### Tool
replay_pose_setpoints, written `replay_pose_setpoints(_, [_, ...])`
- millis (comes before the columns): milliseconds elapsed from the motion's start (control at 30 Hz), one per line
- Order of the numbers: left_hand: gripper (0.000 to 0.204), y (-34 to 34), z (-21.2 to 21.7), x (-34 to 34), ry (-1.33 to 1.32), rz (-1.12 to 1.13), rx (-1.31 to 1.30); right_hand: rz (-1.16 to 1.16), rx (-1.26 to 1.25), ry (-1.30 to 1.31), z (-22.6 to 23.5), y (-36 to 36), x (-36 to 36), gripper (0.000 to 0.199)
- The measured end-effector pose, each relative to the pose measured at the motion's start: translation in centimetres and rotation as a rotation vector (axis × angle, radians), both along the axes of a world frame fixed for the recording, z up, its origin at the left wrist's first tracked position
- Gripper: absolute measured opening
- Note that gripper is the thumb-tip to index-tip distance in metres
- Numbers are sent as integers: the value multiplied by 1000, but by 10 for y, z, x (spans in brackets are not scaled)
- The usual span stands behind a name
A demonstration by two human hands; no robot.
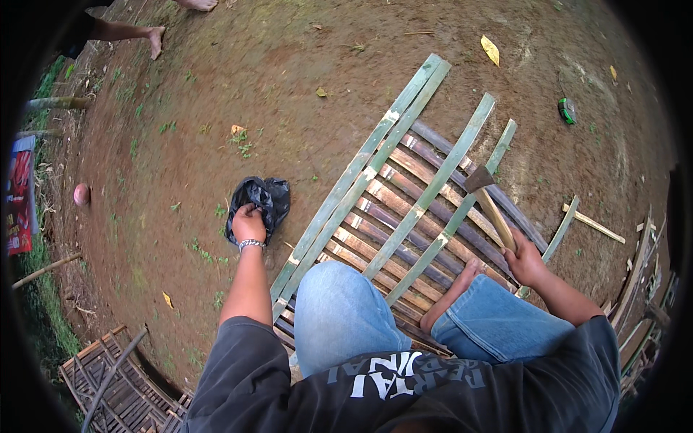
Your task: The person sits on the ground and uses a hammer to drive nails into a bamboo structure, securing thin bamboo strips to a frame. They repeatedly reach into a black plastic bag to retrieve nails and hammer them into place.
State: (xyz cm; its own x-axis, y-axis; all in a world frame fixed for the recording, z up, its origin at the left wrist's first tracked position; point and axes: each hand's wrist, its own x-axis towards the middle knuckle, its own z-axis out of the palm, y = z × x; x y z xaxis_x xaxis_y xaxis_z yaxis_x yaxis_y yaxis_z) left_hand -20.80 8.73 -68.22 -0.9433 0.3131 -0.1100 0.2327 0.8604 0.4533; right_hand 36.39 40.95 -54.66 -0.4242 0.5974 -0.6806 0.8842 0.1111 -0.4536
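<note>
My left hand (248, 223), with a metal watch on the wrist, reaches into a black plastic bag (261, 200) lying on the bare earth. My right hand (525, 261) grips the wooden handle of a hatchet (489, 202), whose head rests on a bamboo slat panel (404, 216). The panel lies on the ground in front of me, with green bamboo strips laid across brown slats. My knees in blue jeans sit over its near edge, and a bare foot rests on the slats.
A loose bamboo strip (593, 224) lies right of the panel. Another woven bamboo panel (119, 382) sits at lower left. Another person's bare foot (154, 40) shows at upper left. A green can (567, 110) and a yellow leaf (490, 50) lie on the dirt.
</note>
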Motion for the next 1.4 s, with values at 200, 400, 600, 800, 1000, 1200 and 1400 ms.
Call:
replay_pose_setpoints(200, [6, 36, 41, 54, 113, 216, 608, 84, 89, 76, -8, -2, 11, 52])
replay_pose_setpoints(400, [11, 122, 74, 145, -22, -388, 648, 154, 54, 38, -6, 6, 11, 53])
replay_pose_setpoints(600, [9, 201, 12, 167, -56, -547, 433, 209, -31, 41, -5, 19, -39, 55])
replay_pose_setpoints(800, [6, 214, -18, 181, 116, -512, 380, 226, -52, 185, -24, 12, -93, 54])
replay_pose_setpoints(1000, [6, 218, -16, 185, 150, -503, 364, 213, -13, 232, -60, 1, -117, 54])
replay_pose_setpoints(1200, [7, 216, -12, 182, 133, -494, 353, 303, 78, 270, -62, -1, -145, 54])
replay_pose_setpoints(1400, [6, 218, -11, 181, 87, -468, 379, 431, 283, 367, -74, 0, -148, 55])
